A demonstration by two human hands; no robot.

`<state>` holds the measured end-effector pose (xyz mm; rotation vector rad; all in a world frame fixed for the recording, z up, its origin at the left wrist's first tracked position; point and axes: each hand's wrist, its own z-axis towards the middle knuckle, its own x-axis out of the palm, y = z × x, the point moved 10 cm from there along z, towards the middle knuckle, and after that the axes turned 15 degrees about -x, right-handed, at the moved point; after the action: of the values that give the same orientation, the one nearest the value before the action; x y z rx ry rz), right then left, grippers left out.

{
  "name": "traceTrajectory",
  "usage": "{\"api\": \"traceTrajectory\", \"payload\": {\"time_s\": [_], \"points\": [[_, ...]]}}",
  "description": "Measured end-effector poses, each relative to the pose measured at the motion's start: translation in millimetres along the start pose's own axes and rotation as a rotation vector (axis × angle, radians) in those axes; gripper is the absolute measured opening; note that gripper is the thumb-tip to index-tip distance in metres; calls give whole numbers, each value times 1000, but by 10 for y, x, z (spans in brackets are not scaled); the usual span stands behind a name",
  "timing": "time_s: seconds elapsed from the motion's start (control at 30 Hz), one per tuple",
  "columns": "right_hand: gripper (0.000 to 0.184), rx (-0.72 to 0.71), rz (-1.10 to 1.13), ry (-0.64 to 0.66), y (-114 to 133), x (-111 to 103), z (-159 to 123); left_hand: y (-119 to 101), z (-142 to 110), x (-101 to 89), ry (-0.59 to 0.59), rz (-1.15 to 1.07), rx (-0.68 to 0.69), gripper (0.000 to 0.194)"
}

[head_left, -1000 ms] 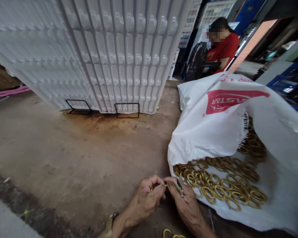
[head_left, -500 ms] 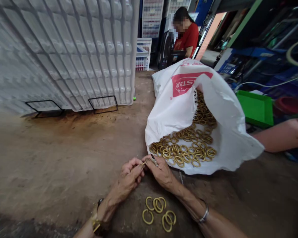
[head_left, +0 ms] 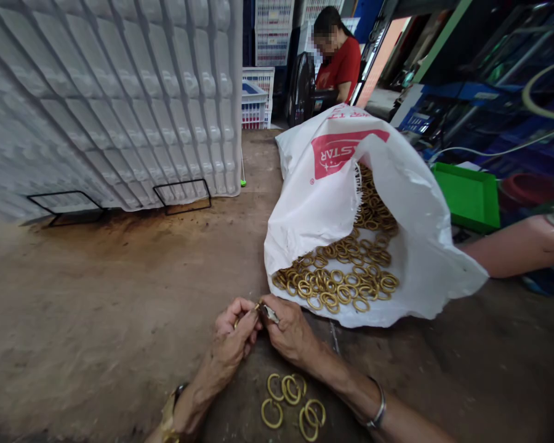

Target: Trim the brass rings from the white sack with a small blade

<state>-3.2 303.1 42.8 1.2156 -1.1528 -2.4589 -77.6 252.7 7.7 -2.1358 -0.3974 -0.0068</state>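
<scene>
Near the sack's mouth my two hands meet, fingertips close together. My left hand [head_left: 234, 335] is closed in a pinch on a brass-coloured ring [head_left: 258, 306], mostly covered by the fingers. In my closed right hand [head_left: 292, 329] is a small silvery metal tool [head_left: 271, 314] with a dark tip, held against the ring; the grip hides most of the tool. Several loose brass-coloured rings [head_left: 272, 413] lie on the tabletop below my hands. Just beyond, a white woven sack [head_left: 300, 215] lies on its side, its mouth spilling many more rings [head_left: 346, 289].
Stacked white ribbed plastic trays [head_left: 166, 111] stand at the left, with black wire stands [head_left: 182, 197] at their base. At the right are a green tray [head_left: 466, 197] and part of a limb [head_left: 517, 246]. A person in red [head_left: 344, 67] sits beyond the brown tabletop [head_left: 120, 295].
The view has shifted slightly, so most things appear a little further left. The tool in my right hand has turned a little. My hands still meet at the ring.
</scene>
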Motion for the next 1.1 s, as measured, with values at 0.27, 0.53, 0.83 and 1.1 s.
{"api": "traceTrajectory", "payload": {"time_s": [0.27,0.53,0.83,1.1], "points": [[20,-52,-121,65,57,82,-41,-118,-65,-12,-74,92,76,38],[28,-27,-179,86,67,74,-44,-196,-98,-49,-150,178,192,30],[26,75,-251,203,11,129,-51,-177,-119,-78,-220,185,251,25],[25,130,-335,356,40,143,-57,-264,-271,-65,-255,200,277,26]]}}
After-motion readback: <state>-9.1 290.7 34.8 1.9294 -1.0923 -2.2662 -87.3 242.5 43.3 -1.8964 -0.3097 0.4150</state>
